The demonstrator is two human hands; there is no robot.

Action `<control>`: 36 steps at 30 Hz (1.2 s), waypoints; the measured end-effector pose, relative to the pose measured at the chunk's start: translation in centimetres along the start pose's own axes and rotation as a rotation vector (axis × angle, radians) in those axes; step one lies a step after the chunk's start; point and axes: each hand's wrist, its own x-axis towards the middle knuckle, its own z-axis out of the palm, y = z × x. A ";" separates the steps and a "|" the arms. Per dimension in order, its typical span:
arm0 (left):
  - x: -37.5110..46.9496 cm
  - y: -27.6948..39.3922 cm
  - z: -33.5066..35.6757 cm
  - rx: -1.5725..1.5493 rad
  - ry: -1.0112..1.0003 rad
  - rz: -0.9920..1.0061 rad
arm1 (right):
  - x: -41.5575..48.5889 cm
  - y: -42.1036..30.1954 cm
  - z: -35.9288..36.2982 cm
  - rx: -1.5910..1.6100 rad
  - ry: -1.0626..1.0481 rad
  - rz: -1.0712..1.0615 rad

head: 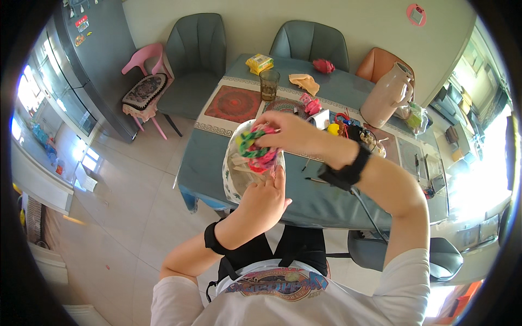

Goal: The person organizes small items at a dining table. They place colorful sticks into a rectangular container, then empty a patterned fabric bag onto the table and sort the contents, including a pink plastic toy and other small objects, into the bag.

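A white oval basket [228, 183] with a patterned outer side stands at the table's near left edge. Above its inside, my right hand [275, 132] grips a tangled bundle of green, pink and red cord or bands [253, 148]. My left hand [267, 189] lies at the basket's near right side, fingers pointing up towards the bundle; whether it holds anything there is hidden. Pale flat pieces [240, 165] lie inside the basket under the bundle.
A brown glass tumbler [269, 85] and a yellow packet [259, 63] stand behind the basket. Right of my right hand are a pink toy figure [311, 104], a yellow object [333, 129] and a large beige jug [385, 95]. A cable [369, 214] hangs from my right wristband.
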 end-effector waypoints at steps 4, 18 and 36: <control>0.4 -1.5 -2.1 -0.050 -0.261 -0.093 | 2.0 4.2 3.0 -0.224 0.108 0.042; 5.2 -7.4 -2.4 0.004 -0.846 -0.144 | 0.2 6.9 2.6 -0.179 0.262 0.007; 3.2 -1.7 5.8 -0.049 0.066 0.075 | 3.2 6.1 4.7 -0.391 0.030 0.112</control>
